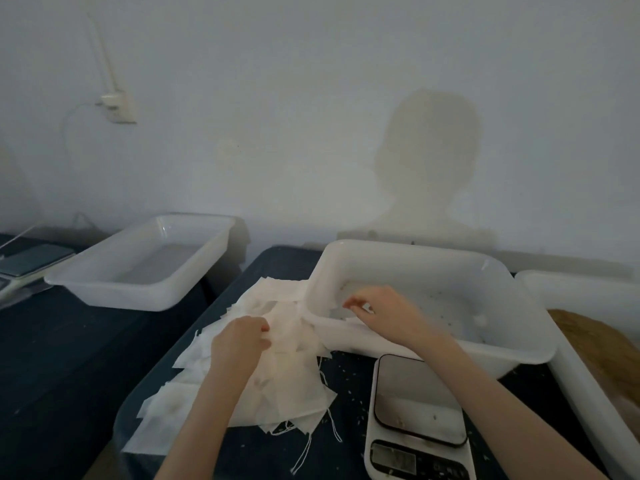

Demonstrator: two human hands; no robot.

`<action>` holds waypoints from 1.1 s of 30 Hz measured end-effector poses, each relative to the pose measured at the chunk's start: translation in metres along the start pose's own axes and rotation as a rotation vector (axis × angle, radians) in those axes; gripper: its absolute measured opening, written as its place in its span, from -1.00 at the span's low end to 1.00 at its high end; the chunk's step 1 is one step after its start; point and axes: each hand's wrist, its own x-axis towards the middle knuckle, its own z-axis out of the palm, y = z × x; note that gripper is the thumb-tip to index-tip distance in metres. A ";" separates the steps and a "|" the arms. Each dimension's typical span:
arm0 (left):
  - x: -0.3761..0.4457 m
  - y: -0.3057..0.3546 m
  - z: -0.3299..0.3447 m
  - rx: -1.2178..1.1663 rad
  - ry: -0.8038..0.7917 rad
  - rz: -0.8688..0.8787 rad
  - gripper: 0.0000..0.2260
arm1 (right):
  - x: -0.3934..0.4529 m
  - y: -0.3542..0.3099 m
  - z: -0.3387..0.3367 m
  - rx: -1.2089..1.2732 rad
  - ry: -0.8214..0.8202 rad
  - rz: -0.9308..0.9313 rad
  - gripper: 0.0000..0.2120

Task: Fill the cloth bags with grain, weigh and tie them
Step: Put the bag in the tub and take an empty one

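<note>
Our left grip (242, 336) and right grip (372, 306) are pinching one cloth bag (291, 323) off the pile; it's looking light and floppy, best taken by its open edge.

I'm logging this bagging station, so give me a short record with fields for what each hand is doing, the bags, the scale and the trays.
left hand: pinching a bag on the pile of cloth bags
right hand: fingers curled, over the near tray; grasp unclear
scale: platform bare, in front of the near tray
far tray: left, no bags in it
grain: brown heap at far right
</note>
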 end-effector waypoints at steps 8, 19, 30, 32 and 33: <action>-0.005 0.004 -0.033 -0.044 0.338 0.020 -0.92 | -0.017 -0.007 0.001 0.025 0.006 -0.051 -0.79; -0.022 0.050 -0.072 -0.084 0.491 0.183 -0.92 | -0.033 -0.019 -0.002 0.206 0.012 -0.044 -0.74; -0.002 0.038 -0.043 0.017 0.348 -0.063 -0.88 | -0.040 -0.029 0.012 0.275 -0.043 -0.031 -0.61; -0.002 0.028 -0.033 0.041 0.236 -0.149 -0.85 | -0.043 -0.028 0.013 0.255 -0.051 -0.037 -0.64; -0.003 0.025 -0.029 0.042 0.220 -0.161 -0.84 | -0.045 -0.028 0.013 0.247 -0.052 -0.042 -0.65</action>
